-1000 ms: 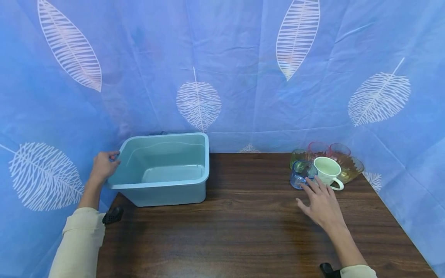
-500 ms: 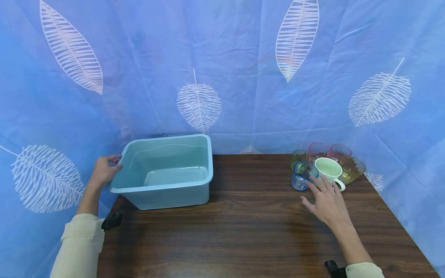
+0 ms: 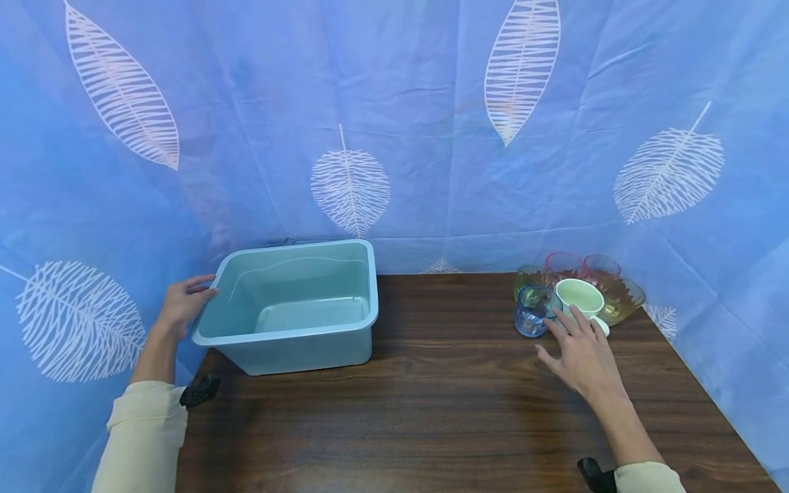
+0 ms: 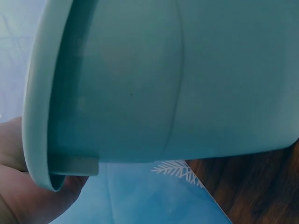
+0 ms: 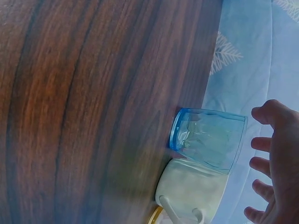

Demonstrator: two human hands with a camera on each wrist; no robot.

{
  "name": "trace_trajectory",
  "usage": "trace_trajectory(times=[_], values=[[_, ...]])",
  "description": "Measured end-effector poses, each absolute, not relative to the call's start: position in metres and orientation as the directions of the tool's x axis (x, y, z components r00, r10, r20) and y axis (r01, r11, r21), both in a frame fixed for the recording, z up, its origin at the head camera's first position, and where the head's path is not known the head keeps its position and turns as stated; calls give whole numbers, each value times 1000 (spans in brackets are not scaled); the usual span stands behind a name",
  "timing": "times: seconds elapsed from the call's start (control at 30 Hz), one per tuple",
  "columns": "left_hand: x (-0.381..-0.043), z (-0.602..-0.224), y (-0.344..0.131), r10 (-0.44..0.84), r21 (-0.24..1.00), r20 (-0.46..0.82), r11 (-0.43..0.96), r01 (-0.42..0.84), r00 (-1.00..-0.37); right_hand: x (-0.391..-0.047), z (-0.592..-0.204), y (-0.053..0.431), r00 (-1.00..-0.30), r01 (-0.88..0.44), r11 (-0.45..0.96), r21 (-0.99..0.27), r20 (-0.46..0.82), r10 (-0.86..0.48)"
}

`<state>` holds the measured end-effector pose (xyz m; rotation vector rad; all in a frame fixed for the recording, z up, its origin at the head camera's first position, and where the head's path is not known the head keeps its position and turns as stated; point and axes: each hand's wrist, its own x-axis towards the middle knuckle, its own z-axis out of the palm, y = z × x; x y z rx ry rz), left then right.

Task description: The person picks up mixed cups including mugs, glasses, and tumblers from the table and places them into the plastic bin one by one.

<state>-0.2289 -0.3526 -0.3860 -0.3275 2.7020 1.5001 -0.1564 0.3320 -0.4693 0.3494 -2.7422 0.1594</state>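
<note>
At the left, a light blue-green plastic tub (image 3: pixel 290 349) stands on the dark wooden table. My left hand (image 3: pixel 181 306) holds its left rim; in the left wrist view part of the hand (image 4: pixel 37 196) is hidden behind the rim's corner. On the right, my right hand (image 3: pixel 585 359) hovers with spread fingers at the near side of a pale green mug (image 3: pixel 579 296) and a blue glass (image 3: pixel 531 318). In the right wrist view the fingers stay apart from the glass (image 5: pixel 210 135) and the mug (image 5: pixel 191 189), gripping nothing.
Behind the mug stand a green glass (image 3: pixel 525 275), two pink glasses (image 3: pixel 564 263) and an amber glass bowl or cup (image 3: pixel 625 301), close together. A blue leaf-print cloth (image 3: pixel 419 171) hangs along the table's back and sides.
The tub has shifted slightly right and turned a little, with my left fingers now over its rim. My right hand has drifted slightly right and toward me, still near the mug.
</note>
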Motion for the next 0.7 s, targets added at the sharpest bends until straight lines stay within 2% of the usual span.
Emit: trace_trajectory(times=[0.4, 0.7], values=[[-231, -390, -347, -210, 867, -156, 439, -236, -965, -157, -468, 333, -902, -258, 964, -65, 374, -216], [-227, -391, -343, -203, 859, -153, 457, -232, -967, -159, -471, 336, -911, -248, 967, -55, 353, -213]])
